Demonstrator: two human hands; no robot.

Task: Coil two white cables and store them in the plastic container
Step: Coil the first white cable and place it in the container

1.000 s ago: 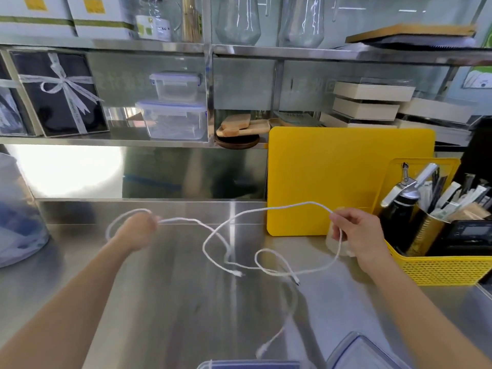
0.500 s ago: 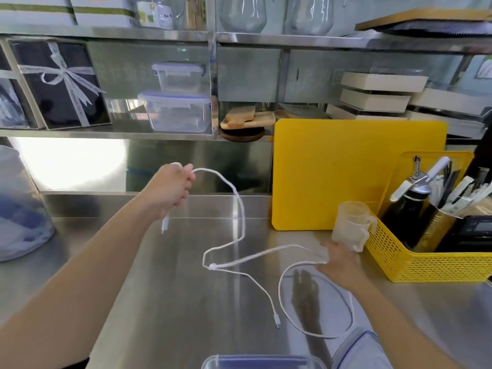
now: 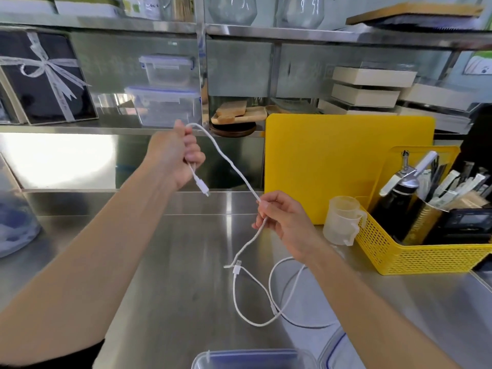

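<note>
Left hand (image 3: pixel 173 153) and right hand (image 3: pixel 286 222) each grip one white cable (image 3: pixel 229 163); second cable (image 3: pixel 247 296) lies on the tabletop (image 3: pixel 173 262).

Left hand (image 3: pixel 175 153) fisted, raised toward 11 o'clock, right hand (image 3: pixel 286 222) lower (pinch grip), both forearms extended

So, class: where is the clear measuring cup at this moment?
In the head view, the measuring cup stands on the steel counter at right, against the yellow basket, before the yellow board.
</note>
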